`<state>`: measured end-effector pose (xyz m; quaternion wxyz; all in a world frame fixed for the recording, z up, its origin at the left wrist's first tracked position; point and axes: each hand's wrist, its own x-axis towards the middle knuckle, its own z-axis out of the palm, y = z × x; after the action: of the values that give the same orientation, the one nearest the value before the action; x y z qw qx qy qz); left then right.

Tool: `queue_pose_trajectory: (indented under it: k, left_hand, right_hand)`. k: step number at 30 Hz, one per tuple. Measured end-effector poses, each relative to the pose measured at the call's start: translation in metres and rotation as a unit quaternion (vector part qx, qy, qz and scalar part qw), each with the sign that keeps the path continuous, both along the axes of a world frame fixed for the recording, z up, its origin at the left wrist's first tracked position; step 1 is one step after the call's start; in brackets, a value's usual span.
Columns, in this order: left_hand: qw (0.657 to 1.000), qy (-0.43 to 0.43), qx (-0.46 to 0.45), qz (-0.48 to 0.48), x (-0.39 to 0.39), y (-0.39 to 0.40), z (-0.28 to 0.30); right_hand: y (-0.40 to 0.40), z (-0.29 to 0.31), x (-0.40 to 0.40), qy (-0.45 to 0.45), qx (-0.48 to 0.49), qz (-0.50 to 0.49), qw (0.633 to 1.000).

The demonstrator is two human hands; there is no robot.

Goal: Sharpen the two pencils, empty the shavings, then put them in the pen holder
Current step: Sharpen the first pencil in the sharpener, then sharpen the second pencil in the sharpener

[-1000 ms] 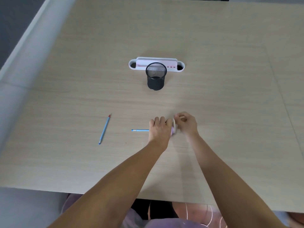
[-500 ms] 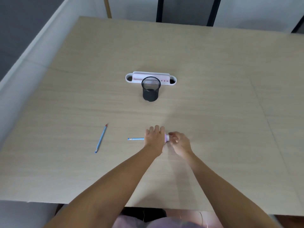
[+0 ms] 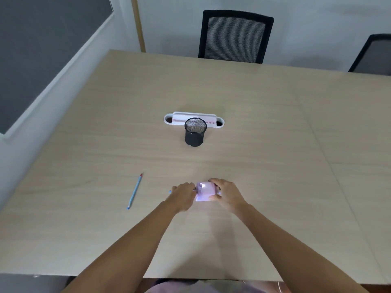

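A pale pink sharpener point(image 3: 202, 191) stands on the table between my hands. My right hand point(image 3: 227, 193) grips it from the right. My left hand point(image 3: 183, 194) is closed on a blue pencil whose end point(image 3: 170, 191) just peeps out left of the knuckles; its tip is at the sharpener's left side. A second blue pencil point(image 3: 135, 190) with a red tip lies loose to the left. The black mesh pen holder point(image 3: 195, 132) stands upright farther back, in the middle of the table.
A white desk organiser point(image 3: 213, 121) sits right behind the pen holder. Two black mesh chairs point(image 3: 234, 37) stand beyond the table's far edge. A wall with a grey panel runs along the left.
The camera has tilted up, so the chairs now show. My hands have parted a little and the sharpener is now plainly visible. Less of the held pencil shows left of my hand.
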<state>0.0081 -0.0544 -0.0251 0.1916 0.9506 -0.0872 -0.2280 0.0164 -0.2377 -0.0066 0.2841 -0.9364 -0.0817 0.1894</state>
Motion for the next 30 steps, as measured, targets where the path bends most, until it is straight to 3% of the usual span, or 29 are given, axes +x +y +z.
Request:
queue_pose_trajectory:
  k: [8,14,19,27,30]
  left_hand:
    - [1.000,-0.011,0.016,-0.016,0.003,0.012,-0.004]
    - [0.991,-0.023,0.093,0.089,0.003,0.039,-0.007]
    - [0.983,-0.017,0.013,0.182,-0.009,0.059,-0.017]
    - [0.918,-0.071,-0.037,0.388,-0.006,0.085,-0.021]
    - [0.886,-0.042,-0.030,0.461,0.001,0.092,-0.025]
  right_hand:
    - [0.003,-0.007,0.000,-0.047,-0.110,0.016,0.993]
    - [0.004,-0.013,-0.001,-0.067,-0.140,0.019,0.988]
    - [0.004,-0.014,-0.002,-0.081,-0.154,0.022,0.985]
    - [0.003,-0.018,-0.001,-0.081,-0.122,0.014,0.989]
    - [0.001,-0.021,0.000,-0.074,-0.107,0.012,0.991]
